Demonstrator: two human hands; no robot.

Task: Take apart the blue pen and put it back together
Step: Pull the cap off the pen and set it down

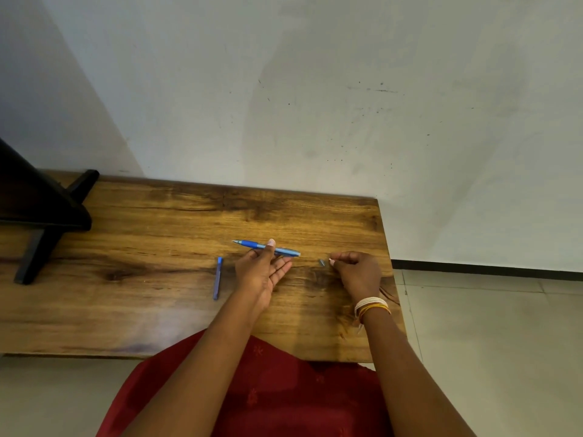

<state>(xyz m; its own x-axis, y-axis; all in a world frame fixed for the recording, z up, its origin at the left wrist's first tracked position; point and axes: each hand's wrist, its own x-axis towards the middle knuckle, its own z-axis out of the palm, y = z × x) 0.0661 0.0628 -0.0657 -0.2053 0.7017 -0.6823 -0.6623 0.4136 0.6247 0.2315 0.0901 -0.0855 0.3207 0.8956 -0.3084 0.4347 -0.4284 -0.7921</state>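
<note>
The blue pen body (252,245) is held a little above the wooden table (157,234), tip pointing left, pinched between the thumb and fingers of my left hand (262,272). A separate blue pen part (217,278) lies on the table to the left of that hand, running near to far. A small grey-blue piece (321,263) rests on the table right of the pen. My right hand (356,272) has its fingers curled with the fingertips just beside that small piece; whether they touch it I cannot tell.
A black stand with angled legs (41,216) occupies the table's far left. The table's right edge (392,279) runs close to my right hand, with tiled floor beyond. A white wall rises behind the table. Red cloth (268,389) covers my lap.
</note>
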